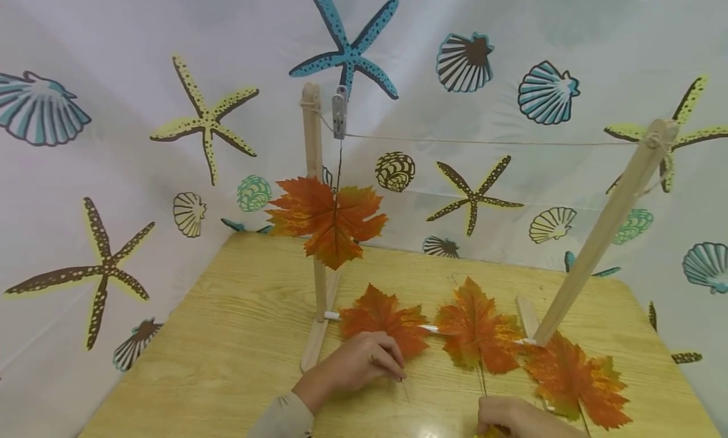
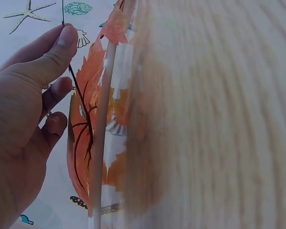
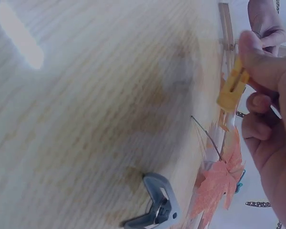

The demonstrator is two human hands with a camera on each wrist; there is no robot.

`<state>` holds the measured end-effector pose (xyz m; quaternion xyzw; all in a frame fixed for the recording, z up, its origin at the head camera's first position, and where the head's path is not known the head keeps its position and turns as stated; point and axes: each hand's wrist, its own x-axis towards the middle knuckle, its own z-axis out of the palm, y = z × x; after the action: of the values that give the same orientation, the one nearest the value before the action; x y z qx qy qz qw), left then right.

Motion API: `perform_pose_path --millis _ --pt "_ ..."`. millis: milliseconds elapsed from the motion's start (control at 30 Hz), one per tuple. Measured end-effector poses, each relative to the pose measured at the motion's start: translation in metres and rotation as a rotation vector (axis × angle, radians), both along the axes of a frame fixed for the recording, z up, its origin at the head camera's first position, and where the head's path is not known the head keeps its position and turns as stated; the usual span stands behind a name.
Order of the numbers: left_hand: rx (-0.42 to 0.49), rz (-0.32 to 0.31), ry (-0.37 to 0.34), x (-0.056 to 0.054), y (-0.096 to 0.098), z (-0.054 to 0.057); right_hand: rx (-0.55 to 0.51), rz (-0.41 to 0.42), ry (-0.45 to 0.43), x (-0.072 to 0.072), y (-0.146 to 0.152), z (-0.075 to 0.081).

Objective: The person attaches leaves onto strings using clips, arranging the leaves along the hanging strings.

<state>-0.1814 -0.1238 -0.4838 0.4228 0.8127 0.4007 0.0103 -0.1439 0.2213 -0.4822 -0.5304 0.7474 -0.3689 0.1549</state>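
Observation:
My left hand (image 1: 364, 362) pinches the thin stem (image 2: 77, 81) of an orange maple leaf (image 1: 381, 318) between thumb and forefinger; the leaf is low over the table. My right hand (image 1: 520, 416) grips a yellow clothespin (image 3: 232, 90), mostly hidden by the fingers in the head view. Just beyond that hand lies a second maple leaf (image 1: 478, 330), its stem running toward the fingers. A third leaf (image 1: 577, 381) lies to the right. Another leaf (image 1: 335, 220) hangs by its stem from a grey clothespin (image 1: 339, 112) at the left end of the string (image 1: 489, 141).
The string is tied between a left wooden post (image 1: 313, 134) and a leaning right post (image 1: 608, 236). A white rod (image 1: 332, 315) runs low between the posts, partly behind leaves. A grey clip (image 3: 159, 205) lies on the wooden table (image 1: 227, 337). Patterned cloth surrounds it.

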Motion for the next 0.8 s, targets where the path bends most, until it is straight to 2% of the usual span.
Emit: perform_pose_path --millis 200,467,633,800 --pt "0.022 0.013 0.018 0.002 0.002 0.005 -0.038 -0.106 -0.053 0.003 0.003 0.009" --pt "-0.009 0.069 -0.010 0.003 0.007 0.012 -0.154 -0.168 -0.052 0.008 0.000 0.013" --pt "-0.016 0.058 -0.011 0.003 0.008 0.014 -0.190 -0.199 -0.036 0.008 -0.001 0.013" --pt "0.007 0.036 -0.006 0.004 0.009 0.013 -0.209 -0.275 0.018 0.009 -0.003 0.012"
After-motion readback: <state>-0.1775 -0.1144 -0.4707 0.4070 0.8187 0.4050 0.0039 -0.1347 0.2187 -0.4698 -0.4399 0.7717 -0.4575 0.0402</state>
